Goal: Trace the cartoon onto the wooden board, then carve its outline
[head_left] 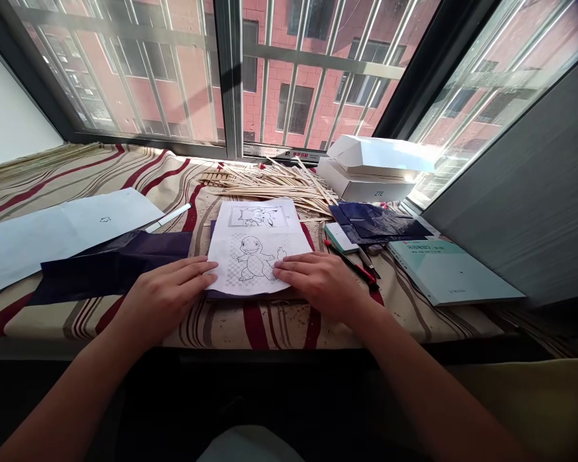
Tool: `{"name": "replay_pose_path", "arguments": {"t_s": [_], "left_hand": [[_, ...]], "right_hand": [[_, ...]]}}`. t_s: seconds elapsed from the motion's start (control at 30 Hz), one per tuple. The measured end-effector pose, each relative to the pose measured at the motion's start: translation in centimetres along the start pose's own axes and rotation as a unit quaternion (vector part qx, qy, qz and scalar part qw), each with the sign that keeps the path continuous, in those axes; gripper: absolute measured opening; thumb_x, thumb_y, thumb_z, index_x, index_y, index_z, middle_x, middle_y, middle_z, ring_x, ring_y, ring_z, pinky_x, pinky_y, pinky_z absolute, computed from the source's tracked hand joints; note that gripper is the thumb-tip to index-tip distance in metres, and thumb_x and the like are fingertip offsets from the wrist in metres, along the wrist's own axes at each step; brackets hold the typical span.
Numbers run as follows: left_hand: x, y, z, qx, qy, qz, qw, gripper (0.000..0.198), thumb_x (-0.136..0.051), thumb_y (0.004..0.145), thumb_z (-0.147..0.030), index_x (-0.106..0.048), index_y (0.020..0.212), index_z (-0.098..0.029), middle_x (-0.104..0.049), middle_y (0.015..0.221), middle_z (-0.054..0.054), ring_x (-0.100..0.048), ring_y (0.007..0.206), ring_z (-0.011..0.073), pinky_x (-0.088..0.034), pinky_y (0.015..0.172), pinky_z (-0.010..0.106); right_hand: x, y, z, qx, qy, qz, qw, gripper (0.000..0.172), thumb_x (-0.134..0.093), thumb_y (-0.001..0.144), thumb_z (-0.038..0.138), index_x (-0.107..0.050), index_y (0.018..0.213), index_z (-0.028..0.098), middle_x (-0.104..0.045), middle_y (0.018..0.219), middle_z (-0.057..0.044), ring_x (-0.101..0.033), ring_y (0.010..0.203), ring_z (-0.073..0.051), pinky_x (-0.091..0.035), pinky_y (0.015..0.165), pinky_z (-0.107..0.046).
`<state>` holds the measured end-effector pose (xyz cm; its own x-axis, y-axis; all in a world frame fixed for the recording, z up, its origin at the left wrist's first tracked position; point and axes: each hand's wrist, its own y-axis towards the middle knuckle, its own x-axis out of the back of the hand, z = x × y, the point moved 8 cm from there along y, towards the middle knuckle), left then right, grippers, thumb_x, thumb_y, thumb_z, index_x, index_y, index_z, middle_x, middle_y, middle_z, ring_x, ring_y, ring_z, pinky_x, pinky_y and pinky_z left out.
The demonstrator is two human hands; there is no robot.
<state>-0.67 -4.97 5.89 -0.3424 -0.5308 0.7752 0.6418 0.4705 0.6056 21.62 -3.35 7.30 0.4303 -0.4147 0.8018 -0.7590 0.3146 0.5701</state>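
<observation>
A sheet of printed cartoon drawings [253,250] lies on dark carbon paper [118,263] in the middle of a striped cloth [289,327]. My left hand [168,295] and right hand [318,282] press flat and open on its lower corners, gripping nothing. Thin wooden sticks [264,186] lie just beyond.

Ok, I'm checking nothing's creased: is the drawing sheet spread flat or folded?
Spread flat: the drawing sheet lies on a dark sheet, with no fold visible, and the left hand and right hand rest at its sides.
</observation>
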Motion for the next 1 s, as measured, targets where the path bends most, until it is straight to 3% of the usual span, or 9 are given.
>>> {"name": "replay_pose_path", "arguments": {"t_s": [0.17, 0.27, 0.4, 0.57, 0.67, 0.77, 0.9, 1.0], "left_hand": [[0.2, 0.1, -0.1, -0.005, 0.004, -0.009, 1.0, 0.028, -0.051, 0.105, -0.007, -0.078, 0.105, -0.013, -0.086, 0.118, 0.011, -0.084, 0.101, 0.0234, -0.066, 0.087, 0.031], [0.4, 0.3, -0.2, -0.012, -0.004, -0.008, 1.0, 0.031, -0.048, 0.105, -0.007, -0.078, 0.106, -0.014, -0.086, 0.118, 0.012, -0.084, 0.1, 0.0248, -0.068, 0.083, 0.032], [0.5, 0.5, -0.1, -0.007, -0.01, -0.009, 1.0, 0.03, -0.048, 0.104, -0.005, -0.075, 0.108, -0.016, -0.086, 0.116, 0.011, -0.085, 0.098, 0.0245, -0.068, 0.082, 0.031], [1.2, 0.3, 0.4, 0.103, -0.002, -0.055, 0.993, 0.031, -0.058, 0.106, -0.01, -0.067, 0.135, -0.017, -0.082, 0.129, 0.012, -0.082, 0.112, 0.0256, -0.065, 0.1, 0.033], [1.7, -0.3, 0.5, 0.195, -0.039, -0.077, 0.977, 0.046, -0.059, 0.108, -0.021, -0.054, 0.153, -0.024, -0.076, 0.139, 0.011, -0.079, 0.121, 0.027, -0.064, 0.104, 0.036], [1.1, -0.8, -0.2, 0.228, -0.096, -0.063, 0.967, 0.065, -0.06, 0.108, -0.035, -0.036, 0.167, -0.026, -0.063, 0.154, 0.016, -0.07, 0.136, 0.0326, -0.063, 0.11, 0.045], [-0.5, -0.6, -0.9, 0.228, -0.098, -0.018, 0.968, 0.06, -0.058, 0.108, -0.043, -0.038, 0.162, -0.025, -0.06, 0.154, 0.018, -0.067, 0.139, 0.0363, -0.064, 0.107, 0.05], [-0.4, -0.3, -0.3, 0.254, -0.094, -0.044, 0.962, 0.049, -0.058, 0.108, -0.041, -0.044, 0.151, -0.025, -0.063, 0.147, 0.016, -0.074, 0.127, 0.0337, -0.066, 0.099, 0.046]], "right_hand": [[0.3, -0.6, 0.4, -0.016, -0.013, 0.01, 1.0, 0.03, -0.056, 0.107, 0.008, -0.084, 0.115, 0.013, -0.086, 0.118, -0.003, -0.085, 0.104, -0.024, -0.07, 0.084, -0.037], [0.3, -0.9, 0.4, 0.001, 0.019, 0.057, 0.998, 0.031, -0.056, 0.106, 0.006, -0.082, 0.121, 0.013, -0.084, 0.126, -0.005, -0.084, 0.107, -0.025, -0.071, 0.086, -0.037], [1.0, -1.0, -0.2, -0.001, 0.095, 0.102, 0.99, 0.045, -0.05, 0.099, -0.004, -0.081, 0.127, 0.012, -0.083, 0.128, -0.007, -0.084, 0.11, -0.026, -0.07, 0.091, -0.037], [2.5, -0.1, -3.0, -0.109, 0.167, 0.058, 0.978, 0.046, -0.049, 0.097, -0.004, -0.084, 0.123, 0.01, -0.085, 0.119, -0.01, -0.085, 0.106, -0.025, -0.068, 0.091, -0.031], [3.5, 0.2, -4.9, -0.193, 0.186, 0.024, 0.963, 0.04, -0.055, 0.099, 0.002, -0.084, 0.125, 0.011, -0.086, 0.115, -0.01, -0.086, 0.102, -0.024, -0.067, 0.09, -0.028], [3.8, 0.5, -5.2, -0.217, 0.199, 0.052, 0.954, 0.04, -0.056, 0.1, 0.006, -0.083, 0.129, 0.014, -0.086, 0.116, -0.008, -0.085, 0.104, -0.024, -0.066, 0.093, -0.028], [3.5, 0.6, -4.2, -0.189, 0.235, 0.119, 0.946, 0.05, -0.051, 0.098, 0.001, -0.079, 0.137, 0.015, -0.084, 0.124, -0.007, -0.084, 0.11, -0.022, -0.063, 0.101, -0.027], [3.6, 0.4, -4.7, -0.207, 0.246, 0.107, 0.941, 0.052, -0.051, 0.095, 0.0, -0.08, 0.135, 0.016, -0.086, 0.119, -0.005, -0.084, 0.102, -0.019, -0.064, 0.094, -0.025]]}}
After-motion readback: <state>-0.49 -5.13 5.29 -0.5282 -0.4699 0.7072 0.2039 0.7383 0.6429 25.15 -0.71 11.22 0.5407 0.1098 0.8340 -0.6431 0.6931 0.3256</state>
